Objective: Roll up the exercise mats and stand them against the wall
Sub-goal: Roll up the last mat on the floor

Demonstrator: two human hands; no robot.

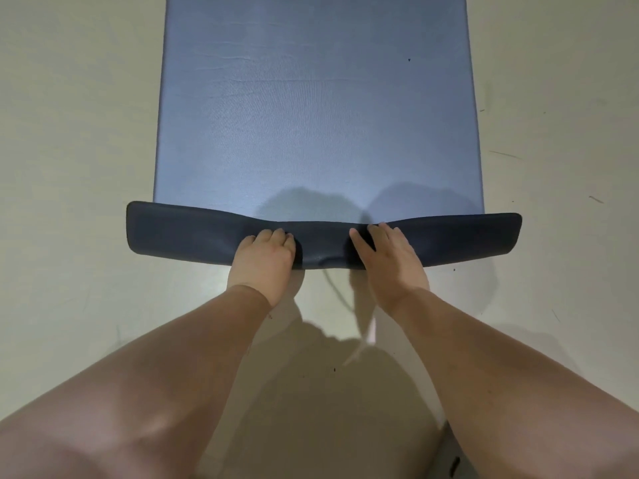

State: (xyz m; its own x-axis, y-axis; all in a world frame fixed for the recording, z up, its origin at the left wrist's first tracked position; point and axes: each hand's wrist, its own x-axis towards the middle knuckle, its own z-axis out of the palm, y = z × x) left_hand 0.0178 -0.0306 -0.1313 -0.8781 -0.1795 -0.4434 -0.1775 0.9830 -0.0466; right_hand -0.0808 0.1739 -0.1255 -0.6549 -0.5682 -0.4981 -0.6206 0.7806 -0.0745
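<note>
A blue exercise mat [316,108] lies flat on the pale floor and runs away from me to the top of the view. Its near end is turned over into a short dark fold [179,231] that spans the mat's full width. My left hand [264,259] presses on the fold left of centre, fingers curled over its far edge. My right hand [389,255] presses on it right of centre, fingers spread and thumb pointing inward. The fold dips between the hands and lifts a little at both ends.
Pale floor [76,140] surrounds the mat on both sides, with small dark specks and scuffs at the right. A thin cord or strap [340,293] lies on the floor between my forearms. My bare knees fill the lower corners.
</note>
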